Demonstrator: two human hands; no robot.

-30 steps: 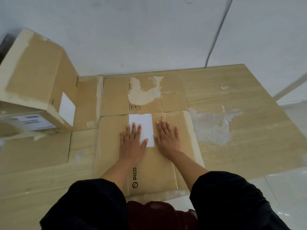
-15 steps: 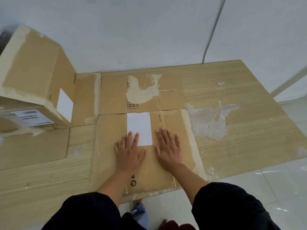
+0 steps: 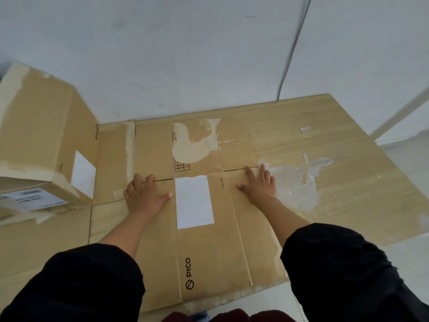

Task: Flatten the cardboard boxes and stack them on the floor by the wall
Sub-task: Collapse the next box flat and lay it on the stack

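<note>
Flattened cardboard sheets (image 3: 209, 240) lie on the floor (image 3: 406, 256) beside an upright box (image 3: 41, 135).

Both hands (image 3: 202, 194) press flat on the flattened box (image 3: 209, 252).

The standing box (image 3: 44, 145) at the left ran off the frame's left edge, and the print on its shipping label (image 3: 34, 198) was too blurred to read. The left hand (image 3: 145, 194) and right hand (image 3: 260, 184) covered the far corners of the flattened box (image 3: 209, 247); whether the fingers curled over its far edge could not be told. Its near-left corner lay hidden under a black sleeve (image 3: 88, 282). The small stamp (image 3: 182, 168) beyond was illegible.
</note>
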